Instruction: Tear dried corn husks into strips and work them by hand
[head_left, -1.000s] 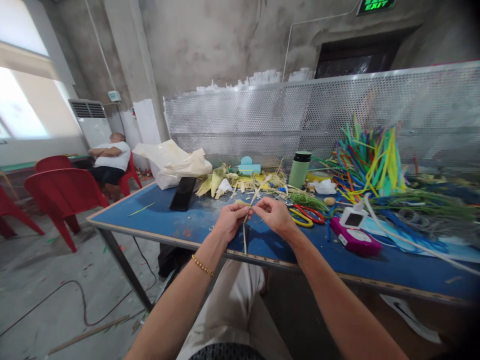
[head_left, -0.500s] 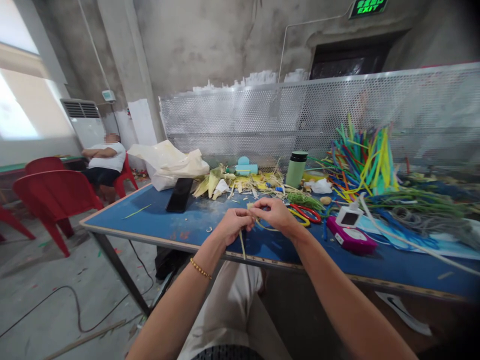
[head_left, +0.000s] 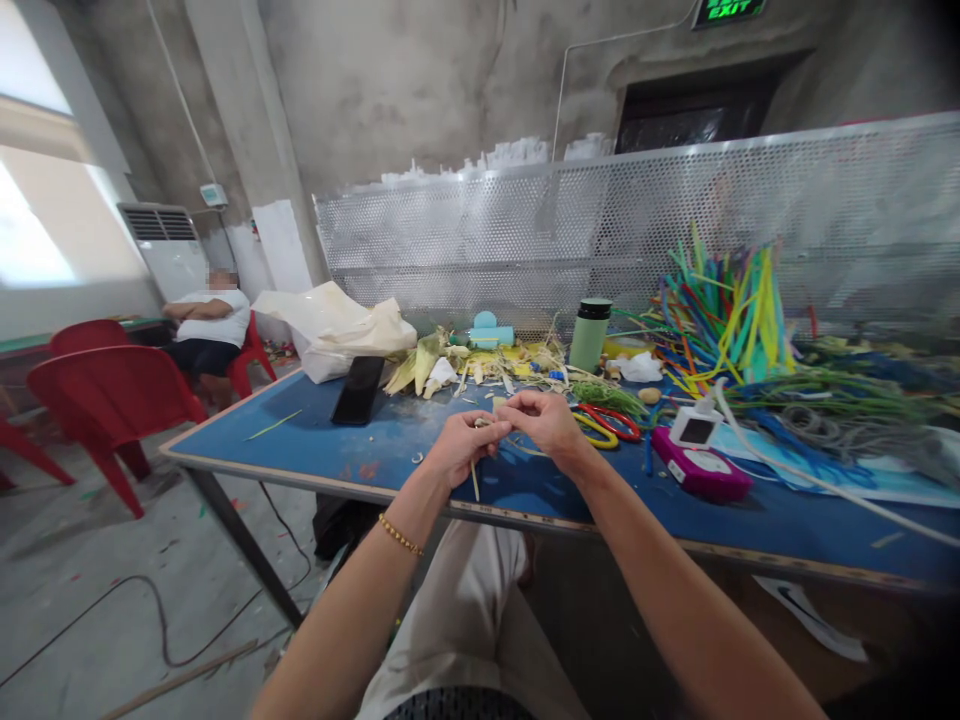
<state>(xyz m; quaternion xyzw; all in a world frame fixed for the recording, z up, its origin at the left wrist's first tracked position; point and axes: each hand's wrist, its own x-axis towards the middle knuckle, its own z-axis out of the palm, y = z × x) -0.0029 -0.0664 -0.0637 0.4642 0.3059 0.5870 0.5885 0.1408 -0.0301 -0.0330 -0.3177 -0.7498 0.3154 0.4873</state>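
Observation:
My left hand (head_left: 466, 448) is closed in a pinch on a pale, straw-like strip (head_left: 475, 482), whose lower end hangs below the fingers. Its fingertips meet those of my right hand (head_left: 546, 424), which pinches the same pale material just above the blue table. A small light piece (head_left: 498, 403) stands up between the two hands; the fingers hide how it joins the strip. Just right of my right hand lie a red loop handle (head_left: 628, 432) and a yellow loop handle (head_left: 600, 436), which look like scissors.
Dry husks (head_left: 420, 366) litter the back of the blue table (head_left: 285, 450). A black phone (head_left: 358, 390), white bag (head_left: 337, 325), green bottle (head_left: 590, 338), magenta box (head_left: 705, 475), white cable and colourful strips (head_left: 750, 310) surround the hands. A person (head_left: 214, 315) sits far left.
The hanging end of the strip has swung slightly left and shows shorter below my left hand. Both hands stay together, with small finger shifts.

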